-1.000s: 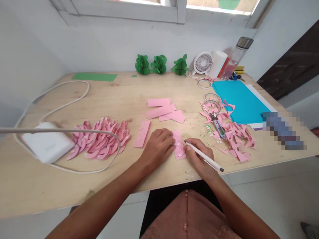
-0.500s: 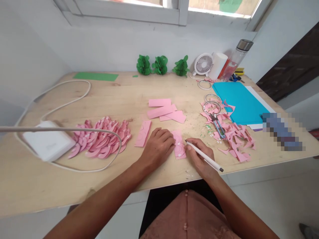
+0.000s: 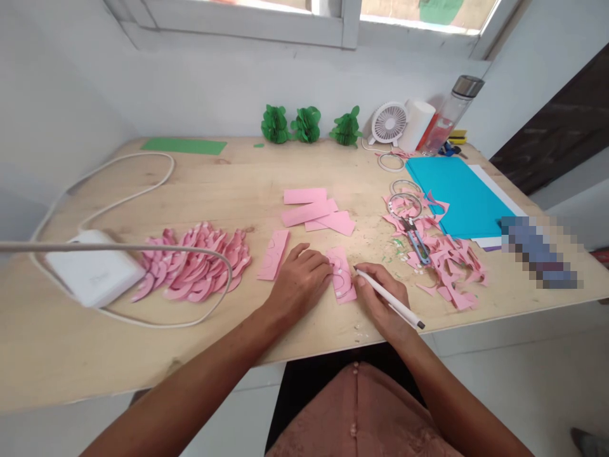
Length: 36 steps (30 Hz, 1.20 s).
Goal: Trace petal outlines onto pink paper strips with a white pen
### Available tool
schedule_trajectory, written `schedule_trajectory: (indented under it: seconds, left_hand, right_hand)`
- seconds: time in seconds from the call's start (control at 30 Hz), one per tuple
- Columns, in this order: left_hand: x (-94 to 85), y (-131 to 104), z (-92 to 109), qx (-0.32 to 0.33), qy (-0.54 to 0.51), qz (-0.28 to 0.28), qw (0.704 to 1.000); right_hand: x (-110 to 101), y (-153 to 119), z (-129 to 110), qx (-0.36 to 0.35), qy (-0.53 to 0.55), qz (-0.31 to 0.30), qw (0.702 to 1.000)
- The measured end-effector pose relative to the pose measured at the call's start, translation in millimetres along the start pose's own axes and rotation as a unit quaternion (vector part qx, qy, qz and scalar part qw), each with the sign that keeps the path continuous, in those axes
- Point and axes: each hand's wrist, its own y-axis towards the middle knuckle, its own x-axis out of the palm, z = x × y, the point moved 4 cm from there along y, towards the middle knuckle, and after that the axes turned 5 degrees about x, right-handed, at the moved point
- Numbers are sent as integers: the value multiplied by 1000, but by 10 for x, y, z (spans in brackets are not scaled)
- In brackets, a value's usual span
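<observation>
A pink paper strip (image 3: 340, 274) with curved outlines and small pale marks lies between my hands near the table's front edge. My left hand (image 3: 307, 276), fingers bent together, presses its fingertips at the strip's left edge. Pinched in my right hand (image 3: 383, 295) is a white pen (image 3: 390, 297), its dark tip just beside the strip's right edge. To the left of my left hand is another pink strip (image 3: 273, 255) with drawn curves. Plain pink strips (image 3: 307, 214) overlap beyond my hands.
A heap of pink paper petals (image 3: 200, 263) lies left, beside a white box (image 3: 95, 270) and cable (image 3: 157, 327). Pink scraps (image 3: 459, 270), snips (image 3: 416, 241) and tape rolls (image 3: 404, 206) lie right, near blue sheets (image 3: 459, 197). Green paper shapes (image 3: 305, 125), a fan (image 3: 389, 123) and a bottle (image 3: 451, 115) stand behind.
The strip under my hands has turned slightly, and its curved outlines show more plainly. My left fingertips have shifted a little left. The pen stays in my right hand, nearly in place.
</observation>
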Motion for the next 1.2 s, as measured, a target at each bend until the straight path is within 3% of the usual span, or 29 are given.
schedule_trajectory:
  seconds: [0.4,1.2]
  left_hand:
    - [-2,12,-19,-22,-19,-14,999]
    - [25,12,-12,-5,7,-15,1000]
  right_hand:
    - [11,8,51,-4,-1,11,1000]
    - [7,8,19,-14,-10,-2,1000]
